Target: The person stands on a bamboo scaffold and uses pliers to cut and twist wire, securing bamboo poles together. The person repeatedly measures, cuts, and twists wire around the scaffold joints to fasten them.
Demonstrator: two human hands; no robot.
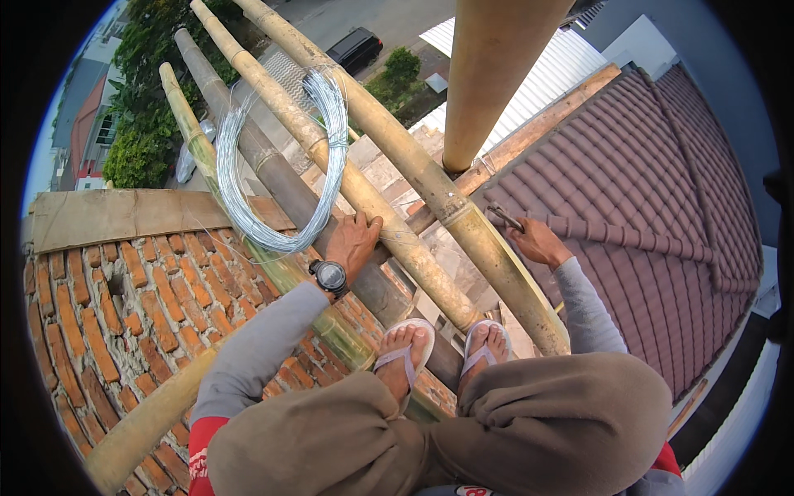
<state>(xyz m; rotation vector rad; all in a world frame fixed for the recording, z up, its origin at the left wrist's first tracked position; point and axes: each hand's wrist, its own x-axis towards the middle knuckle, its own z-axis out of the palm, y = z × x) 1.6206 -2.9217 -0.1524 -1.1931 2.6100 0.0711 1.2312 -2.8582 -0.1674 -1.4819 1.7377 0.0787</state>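
My left hand [354, 243], with a dark watch on its wrist, grips the side of a middle bamboo pole [351, 183]. Just beyond it a coil of silvery wire [335, 161] lies across several of the poles. In my right hand [539, 242] is a small metal hand tool [505, 217]; my fingers are closed around its handle, and its exact kind is hard to make out. This hand hovers right of a thicker bamboo pole [463, 219]. Both my feet, in pale flip-flops [420, 335], rest on the poles between my hands.
A brick wall [174, 289] stands at the left, topped by a board [124, 217]. An upright bamboo post [488, 83] rises ahead beside a wooden beam [546, 124]. Brown roof tiles [628, 182] slope at the right. Far below are a road and a dark car [356, 50].
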